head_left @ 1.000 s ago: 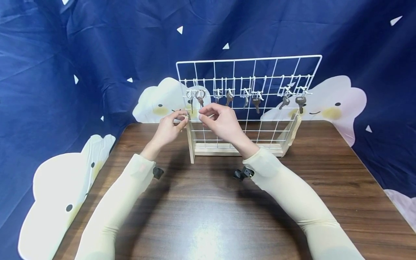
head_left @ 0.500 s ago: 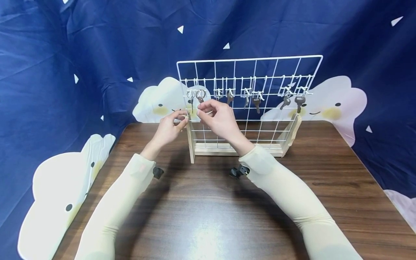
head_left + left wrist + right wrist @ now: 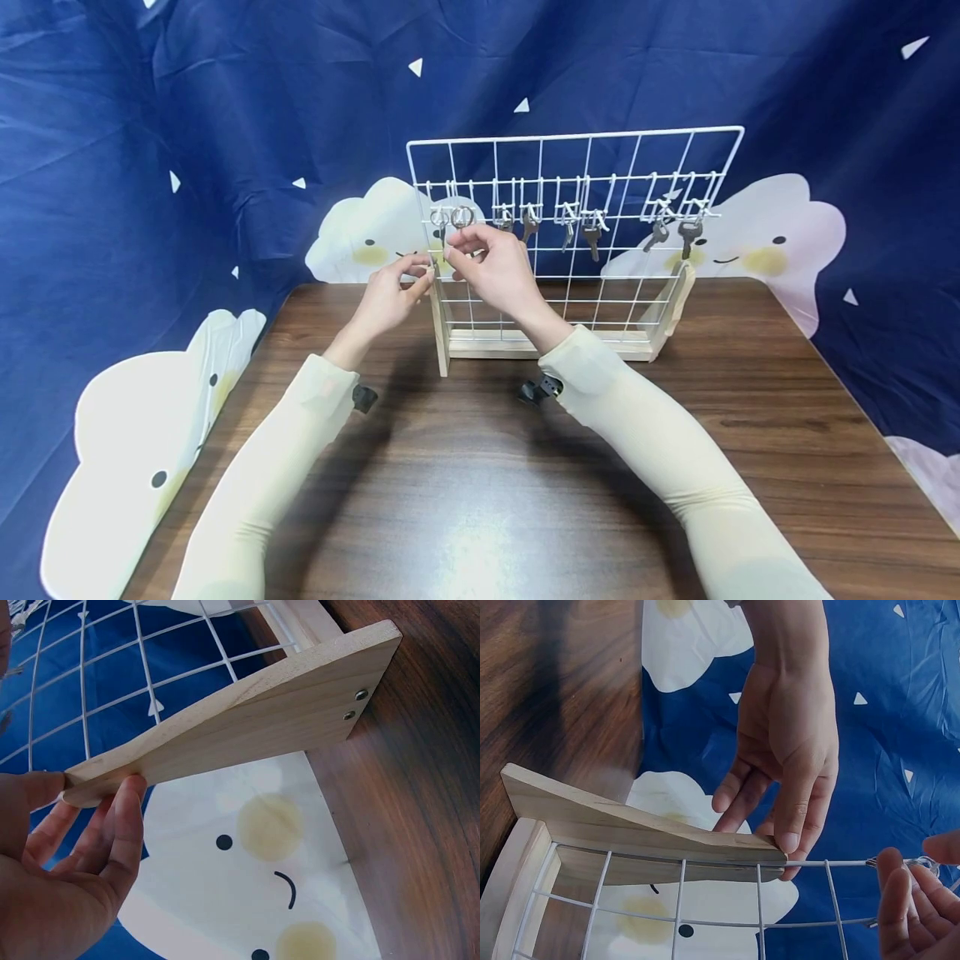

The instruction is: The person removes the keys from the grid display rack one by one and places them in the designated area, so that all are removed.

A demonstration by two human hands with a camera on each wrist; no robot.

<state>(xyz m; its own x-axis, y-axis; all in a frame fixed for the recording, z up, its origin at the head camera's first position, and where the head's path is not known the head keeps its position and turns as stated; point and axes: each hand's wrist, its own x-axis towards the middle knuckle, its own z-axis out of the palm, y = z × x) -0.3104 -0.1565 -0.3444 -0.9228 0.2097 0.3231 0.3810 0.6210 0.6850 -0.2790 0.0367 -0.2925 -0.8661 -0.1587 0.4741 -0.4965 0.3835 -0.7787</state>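
A white wire grid rack (image 3: 575, 135) stands on wooden feet, with several keys hung from its hooks. My left hand (image 3: 386, 296) pinches the upper tip of its left wooden support (image 3: 247, 727), thumb on one side and fingers on the other. My right hand (image 3: 497, 265) is raised before the leftmost hooks, its thumb and forefinger slightly apart, fingertips right at the leftmost key (image 3: 442, 236). Beside it, a large key ring (image 3: 462, 217) shows above the knuckles, its key mostly hidden. In the right wrist view the fingers (image 3: 896, 911) overlap the ringed metal.
More keys hang to the right, among them a dark key (image 3: 592, 239) and the rightmost key (image 3: 689, 237). The rack stands near the back of a brown wooden table (image 3: 480, 467). Behind hangs a blue cloth (image 3: 300, 100) with clouds.
My right hand has shifted left and slightly up, from below the second key to the leftmost one, covering the second key's blade. The left hand stays on the wooden support.
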